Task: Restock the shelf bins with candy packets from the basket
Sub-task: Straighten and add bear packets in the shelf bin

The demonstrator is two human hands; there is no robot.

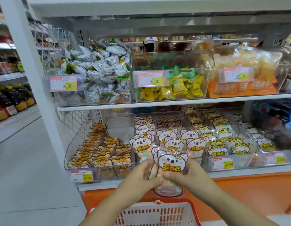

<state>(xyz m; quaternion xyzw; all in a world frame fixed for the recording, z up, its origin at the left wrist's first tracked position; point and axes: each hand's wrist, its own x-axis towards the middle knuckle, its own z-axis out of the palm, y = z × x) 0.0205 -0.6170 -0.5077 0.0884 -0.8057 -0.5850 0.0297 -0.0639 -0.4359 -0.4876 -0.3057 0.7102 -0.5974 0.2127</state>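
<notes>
L hand (146,174) & R hand (182,173) both raised in front of the lower shelf, above a red plastic slotted basket (149,214) at bottom of view.

Grip: both hands hold one small stack of clear candy packets w/ white koala-face header cards (171,162). Fingers of each hand are curled round the lower, see-through part, L from the left side, R from the right. At least 2 headers visible; exact no. cannot tell.

Stack upright, headers on top, just in front of the middle clear plastic bin (157,114) on the lower shelf. Contact w/ bin front: cannot tell.

Bin contents: rows of matching koala packets (172,141), upright.

Bin to left: orange fox-face packets (102,154). Bin to right: yellow hamster-face packets (223,142).

Upper shelf: clear bins w/ grey-white wrapped sweets (100,69) and green & yellow wrapped sweets (179,85). Red-yellow price tag (148,78) on the latter's front.
</notes>
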